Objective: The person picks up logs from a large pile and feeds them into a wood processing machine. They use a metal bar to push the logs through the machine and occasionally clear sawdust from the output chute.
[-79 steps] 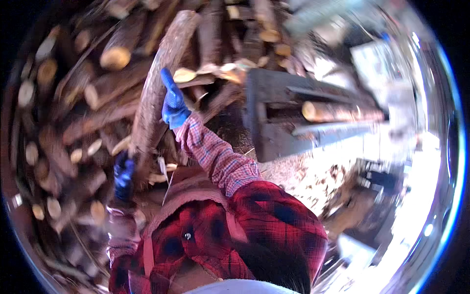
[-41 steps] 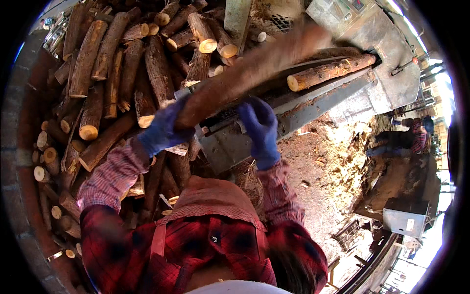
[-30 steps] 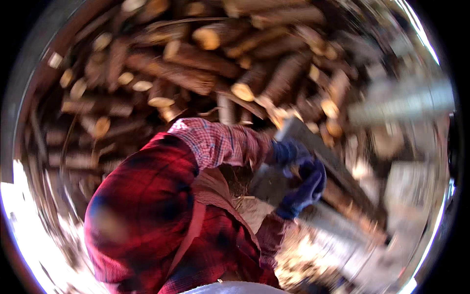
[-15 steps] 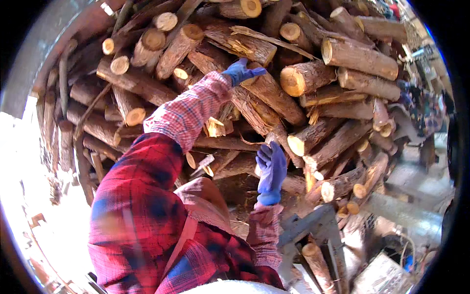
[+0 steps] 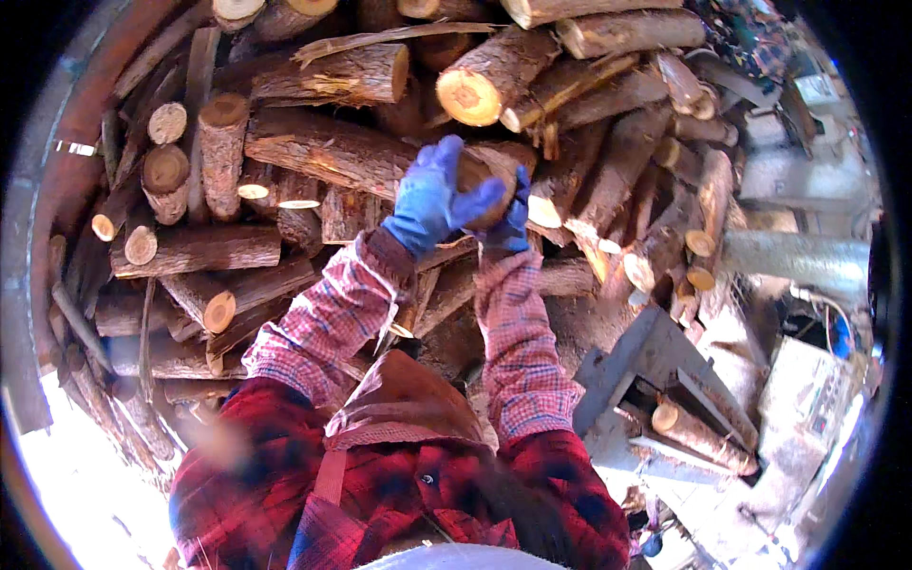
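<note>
Both my hands are at a bark-covered log [image 5: 496, 163] in the middle of the woodpile, its near end toward me. My left hand [image 5: 429, 198], in a blue glove, presses against its left side, with the thumb across the near end. On the right side of that end is my right hand [image 5: 511, 218], also blue-gloved, its fingers curled around the edge and partly hidden. A long split log [image 5: 328, 147] lies to the left, running toward my left hand. Just beyond sits a thick log with a pale cut end [image 5: 470, 95].
Stacked logs surround my hands on the left, right and far side. A grey metal frame [image 5: 646, 347] stands at the near right, a short log [image 5: 698, 437] inside it. A pale box-shaped thing [image 5: 793, 394] and a grey pipe [image 5: 798, 258] lie farther right.
My left hand has come nearer, from reaching far over the pile to the log's near end. My right hand, earlier raised apart, now grips the log too. The view has shifted.
</note>
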Motion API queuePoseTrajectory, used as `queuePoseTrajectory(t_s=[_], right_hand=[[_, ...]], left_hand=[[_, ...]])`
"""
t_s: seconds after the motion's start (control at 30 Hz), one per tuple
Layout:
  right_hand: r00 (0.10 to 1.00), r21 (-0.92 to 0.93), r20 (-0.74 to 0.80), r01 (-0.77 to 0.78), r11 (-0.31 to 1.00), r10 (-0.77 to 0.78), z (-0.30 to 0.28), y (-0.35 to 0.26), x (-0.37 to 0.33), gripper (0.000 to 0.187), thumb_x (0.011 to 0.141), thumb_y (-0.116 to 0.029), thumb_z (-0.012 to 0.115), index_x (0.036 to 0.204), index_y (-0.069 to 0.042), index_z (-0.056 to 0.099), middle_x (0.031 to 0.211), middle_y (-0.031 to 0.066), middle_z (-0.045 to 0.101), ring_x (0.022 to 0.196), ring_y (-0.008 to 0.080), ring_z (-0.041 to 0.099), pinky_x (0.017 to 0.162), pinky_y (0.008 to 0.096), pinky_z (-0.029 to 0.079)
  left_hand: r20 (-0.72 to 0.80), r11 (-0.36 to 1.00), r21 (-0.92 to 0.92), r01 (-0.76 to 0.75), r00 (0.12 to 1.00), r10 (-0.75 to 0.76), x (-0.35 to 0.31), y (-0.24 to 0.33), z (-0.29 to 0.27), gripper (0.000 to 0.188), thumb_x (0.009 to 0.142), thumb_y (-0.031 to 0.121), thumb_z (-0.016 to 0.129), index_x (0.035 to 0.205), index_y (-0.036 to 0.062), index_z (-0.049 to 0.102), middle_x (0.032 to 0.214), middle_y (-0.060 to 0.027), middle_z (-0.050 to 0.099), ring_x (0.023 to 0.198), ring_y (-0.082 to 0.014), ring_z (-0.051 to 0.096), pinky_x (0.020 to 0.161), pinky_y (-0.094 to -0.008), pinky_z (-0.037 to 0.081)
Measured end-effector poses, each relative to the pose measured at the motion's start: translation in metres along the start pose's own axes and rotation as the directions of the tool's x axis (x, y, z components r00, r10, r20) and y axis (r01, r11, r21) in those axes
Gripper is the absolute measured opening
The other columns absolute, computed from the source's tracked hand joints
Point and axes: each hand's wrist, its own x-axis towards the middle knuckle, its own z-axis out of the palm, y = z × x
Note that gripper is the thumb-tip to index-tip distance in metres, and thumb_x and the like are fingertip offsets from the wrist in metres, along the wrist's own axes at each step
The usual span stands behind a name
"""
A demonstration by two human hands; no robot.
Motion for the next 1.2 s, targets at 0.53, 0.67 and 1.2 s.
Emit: queuePoseTrajectory(t_s=[0.53,0.67,1.2], right_hand=[[0.925,-0.419,-0.302,0.087,0.904,-0.229,0.0,0.032,-0.216,0.065,0.081,-0.023,0.075,0.131,-0.002,0.04,0.118,0.0119,0.056,0.104,0.0246,0.059,0.088,0.0373,0.052],[0.897,-0.583,-0.125,0.28,0.763,-0.425,0.023,0.029,-0.257,0.064,0.085,-0.024,0.071,0.134,0.001,0.039,0.125,0.0124,0.053,0.111,0.021,0.053,0.095,0.035,0.045],[0.024,-0.732,0.016,0.682,0.005,-1.0,0.02,-0.133,-0.437,0.058,0.096,-0.04,0.05,0.137,-0.001,0.038,0.135,0.0127,0.045,0.121,0.0268,0.047,0.102,0.0395,0.039]], left_hand=[[0.723,0.338,-0.559,0.757,0.645,-0.247,-0.071,-0.014,0.092,0.043,0.085,0.03,0.067,0.117,0.0022,0.06,0.105,-0.0095,0.065,0.093,-0.021,0.063,0.086,-0.0334,0.051],[0.694,0.553,-0.581,0.597,0.719,-0.046,-0.072,0.03,0.061,0.062,0.084,0.025,0.068,0.134,0.0012,0.042,0.128,-0.0104,0.052,0.114,-0.0227,0.052,0.099,-0.035,0.042],[0.655,0.423,-0.308,-0.852,0.133,0.744,-0.145,0.313,0.106,0.117,0.054,0.035,0.086,0.146,0.006,0.02,0.125,-0.0224,0.049,0.112,-0.0377,0.053,0.099,-0.0431,0.042]])
